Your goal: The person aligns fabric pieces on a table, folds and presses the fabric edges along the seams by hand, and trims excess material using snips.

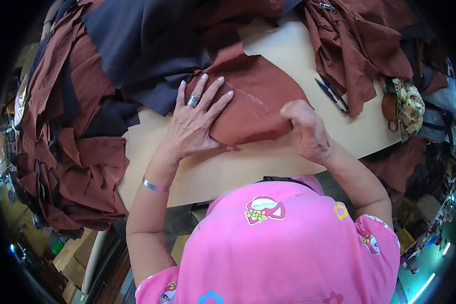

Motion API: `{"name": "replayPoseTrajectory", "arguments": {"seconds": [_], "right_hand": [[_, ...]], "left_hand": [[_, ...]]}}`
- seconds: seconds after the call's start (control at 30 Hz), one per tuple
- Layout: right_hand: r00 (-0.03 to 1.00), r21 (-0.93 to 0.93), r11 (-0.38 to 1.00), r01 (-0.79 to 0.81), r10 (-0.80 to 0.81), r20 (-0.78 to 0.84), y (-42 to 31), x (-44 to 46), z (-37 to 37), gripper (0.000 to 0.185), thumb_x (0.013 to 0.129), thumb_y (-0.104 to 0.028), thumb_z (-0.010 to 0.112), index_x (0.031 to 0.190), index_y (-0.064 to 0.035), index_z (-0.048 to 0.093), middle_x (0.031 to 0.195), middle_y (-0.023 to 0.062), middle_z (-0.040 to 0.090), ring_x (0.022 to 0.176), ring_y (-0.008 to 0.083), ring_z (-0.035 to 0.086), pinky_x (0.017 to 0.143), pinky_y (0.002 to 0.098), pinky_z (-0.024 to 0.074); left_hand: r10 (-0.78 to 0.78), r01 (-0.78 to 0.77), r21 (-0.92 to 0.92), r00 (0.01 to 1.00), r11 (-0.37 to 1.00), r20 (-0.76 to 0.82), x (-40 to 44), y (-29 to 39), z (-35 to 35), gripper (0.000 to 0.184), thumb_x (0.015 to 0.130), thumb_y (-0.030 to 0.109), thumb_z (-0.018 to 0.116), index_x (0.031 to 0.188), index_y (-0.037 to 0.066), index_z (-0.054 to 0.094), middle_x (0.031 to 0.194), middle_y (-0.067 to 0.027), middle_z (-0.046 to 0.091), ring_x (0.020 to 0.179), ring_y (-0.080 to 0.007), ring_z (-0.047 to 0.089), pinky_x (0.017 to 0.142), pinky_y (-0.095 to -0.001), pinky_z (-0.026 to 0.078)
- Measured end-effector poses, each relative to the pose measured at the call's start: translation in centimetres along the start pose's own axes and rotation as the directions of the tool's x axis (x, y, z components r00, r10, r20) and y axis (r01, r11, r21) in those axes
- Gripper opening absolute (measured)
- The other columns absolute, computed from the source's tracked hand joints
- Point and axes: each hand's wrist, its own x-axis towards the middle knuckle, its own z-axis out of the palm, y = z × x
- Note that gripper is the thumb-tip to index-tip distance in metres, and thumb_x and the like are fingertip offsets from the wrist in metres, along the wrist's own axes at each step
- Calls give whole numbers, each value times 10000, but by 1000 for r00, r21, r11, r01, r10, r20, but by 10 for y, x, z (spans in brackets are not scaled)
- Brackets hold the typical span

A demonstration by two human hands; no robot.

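A rust-brown fabric piece [266, 99] with a pale chalky streak lies on the light table [228, 169], joined to or overlapping more cloth at its upper left. My left hand [196, 117], with rings on one finger, rests on its left part with the fingers spread. At the piece's right edge is my right hand [309, 133], its fingers curled together at the cloth; whether the edge is pinched between them is hard to see. Dark scissors or snips [332, 96] lie to the right of the piece.
Dark navy cloth [137, 45] covers the table's back. Rust-brown pieces [93, 167] are heaped at the left, and another pile [357, 45] sits at the back right. A brown pouch-like item [390, 106] and a pale ruffled bundle [410, 107] are at the right edge.
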Motion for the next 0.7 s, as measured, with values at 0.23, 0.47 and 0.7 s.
{"name": "replayPoseTrajectory", "arguments": {"seconds": [0.23, 0.47, 0.7], "right_hand": [[933, 122, 934, -336, 348, -95, 8, 60, -15, 522, 820, 87, 416, 1325, -40, 386, 896, 102, 554, 764, 208, 549, 746, 285, 449], [764, 254, 730, -634, 642, 63, 44, 82, 3, 537, 806, 70, 434, 1329, -45, 404, 866, 51, 550, 746, 109, 501, 723, 244, 433], [694, 422, 570, -705, 679, 241, 48, 83, 2, 526, 847, 58, 436, 1361, -24, 364, 954, 24, 533, 893, 78, 507, 837, 221, 410]], "left_hand": [[-85, 77, -411, 996, 909, -1, 6, 3, -12, 342, 811, 187, 602, 1131, 70, 580, 1084, -79, 574, 1063, -235, 507, 934, -399, 346], [-471, 513, -848, 719, -136, 511, 4, 3, -27, 309, 951, 422, 488, 911, 125, 566, 602, 98, 364, 432, 3, 242, 383, -207, 189], [-441, 325, -902, 791, -284, 424, 6, 15, -40, 344, 905, 297, 597, 1135, 44, 561, 931, 13, 580, 765, -51, 531, 665, -207, 445]]}}
